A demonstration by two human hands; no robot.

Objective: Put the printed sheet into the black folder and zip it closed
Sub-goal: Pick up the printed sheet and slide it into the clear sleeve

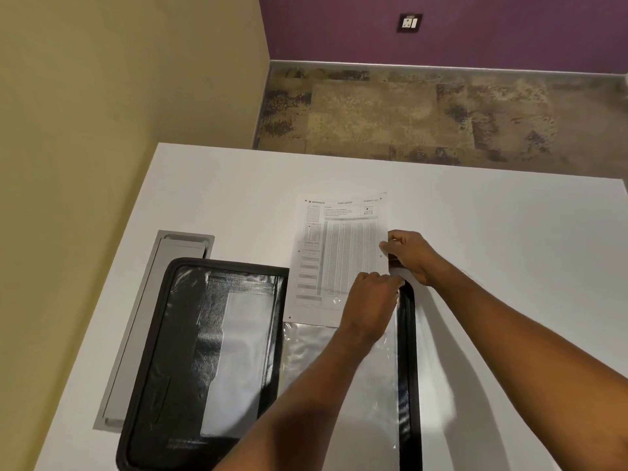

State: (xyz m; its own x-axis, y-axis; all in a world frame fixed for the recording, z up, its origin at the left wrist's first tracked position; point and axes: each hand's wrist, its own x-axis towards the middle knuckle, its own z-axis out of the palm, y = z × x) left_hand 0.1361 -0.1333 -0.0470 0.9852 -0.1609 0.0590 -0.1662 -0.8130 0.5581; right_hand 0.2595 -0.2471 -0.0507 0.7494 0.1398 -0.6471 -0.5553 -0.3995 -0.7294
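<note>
Head view, left hand, right hand pinching printed sheet

A white table stands against a yellow wall on the left; mottled brown carpet runs to a far purple wall with a socket
</note>
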